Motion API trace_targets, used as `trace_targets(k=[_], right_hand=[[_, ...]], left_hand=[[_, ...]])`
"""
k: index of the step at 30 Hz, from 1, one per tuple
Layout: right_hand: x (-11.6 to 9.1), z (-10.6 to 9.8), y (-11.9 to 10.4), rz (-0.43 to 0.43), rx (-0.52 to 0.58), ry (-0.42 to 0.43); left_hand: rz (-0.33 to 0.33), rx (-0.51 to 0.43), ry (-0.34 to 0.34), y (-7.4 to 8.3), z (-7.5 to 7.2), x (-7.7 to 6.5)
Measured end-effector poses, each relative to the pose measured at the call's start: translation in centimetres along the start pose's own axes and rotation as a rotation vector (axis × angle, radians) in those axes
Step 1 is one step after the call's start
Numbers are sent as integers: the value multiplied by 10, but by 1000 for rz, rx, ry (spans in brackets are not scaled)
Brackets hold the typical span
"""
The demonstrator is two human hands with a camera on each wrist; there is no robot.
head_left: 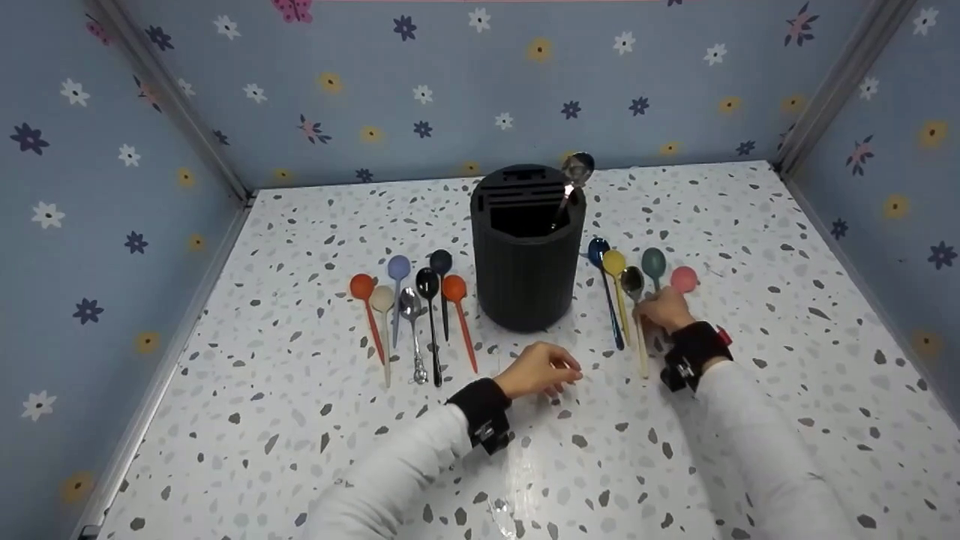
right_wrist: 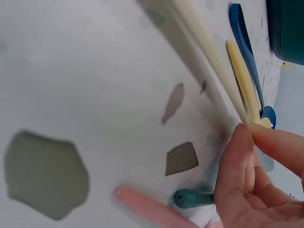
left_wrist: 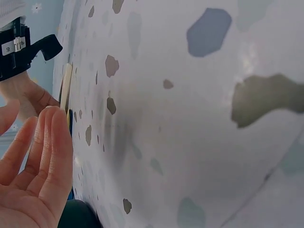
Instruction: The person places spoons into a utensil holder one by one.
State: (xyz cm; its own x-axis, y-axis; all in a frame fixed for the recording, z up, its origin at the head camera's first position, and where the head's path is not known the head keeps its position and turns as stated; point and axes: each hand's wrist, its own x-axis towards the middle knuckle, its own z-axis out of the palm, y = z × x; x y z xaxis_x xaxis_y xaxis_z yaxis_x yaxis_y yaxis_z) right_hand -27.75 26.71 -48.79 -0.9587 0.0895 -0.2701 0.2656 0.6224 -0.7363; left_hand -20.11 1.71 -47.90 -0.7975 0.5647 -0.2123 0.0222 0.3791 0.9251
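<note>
My right hand (head_left: pixel 666 309) pinches a cream-handled spoon (head_left: pixel 643 356) with a shiny metal bowl, between thumb and fingertips. In the right wrist view the cream handle (right_wrist: pixel 209 52) slants over the table, its shadow beside it. A yellow spoon (head_left: pixel 614 264) and a blue metallic spoon (head_left: pixel 598 251) lie to its left; a green spoon (head_left: pixel 654 263) and a pink spoon (head_left: pixel 683 280) lie to its right, their handles partly hidden by the hand. My left hand (head_left: pixel 538 369) hovers low over the table in front of the holder, fingers loosely bent, holding nothing.
A dark ribbed utensil holder (head_left: pixel 525 285) stands at the middle back, with a metal spoon (head_left: pixel 577 171) leaning in it. Left of it lie several spoons, among them an orange one (head_left: pixel 454 286) and a black one (head_left: pixel 427 283). Flowered walls (head_left: pixel 420 60) enclose the speckled table (head_left: pixel 360 450).
</note>
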Motion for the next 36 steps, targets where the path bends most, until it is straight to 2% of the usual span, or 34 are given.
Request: trace_targets(k=[7,11,15,18,21,25,29,36], right_hand=[[-2,2,-2,150,256,-116],[-5,6,-4,192,368,-158],[-10,8,-8,178,397,-178],[-14,10,-12,159,414,-191],[-19,14,-17,154,446,-212],[-26,20,-20,142,557,-250],[-34,27,-22,110,673,-267],[-44,36,-27,76,765,-278]], left_hand=[[-17,-34,-2,22,-2,-12],[-25,-44,11,15,1,-6],[-41,-50,36,-1,4,6],[-62,-61,53,-6,4,10],[-94,-82,68,-8,4,12],[-126,-130,95,-8,5,13],[-126,-183,122,-8,6,14],[-123,-225,149,-10,7,15]])
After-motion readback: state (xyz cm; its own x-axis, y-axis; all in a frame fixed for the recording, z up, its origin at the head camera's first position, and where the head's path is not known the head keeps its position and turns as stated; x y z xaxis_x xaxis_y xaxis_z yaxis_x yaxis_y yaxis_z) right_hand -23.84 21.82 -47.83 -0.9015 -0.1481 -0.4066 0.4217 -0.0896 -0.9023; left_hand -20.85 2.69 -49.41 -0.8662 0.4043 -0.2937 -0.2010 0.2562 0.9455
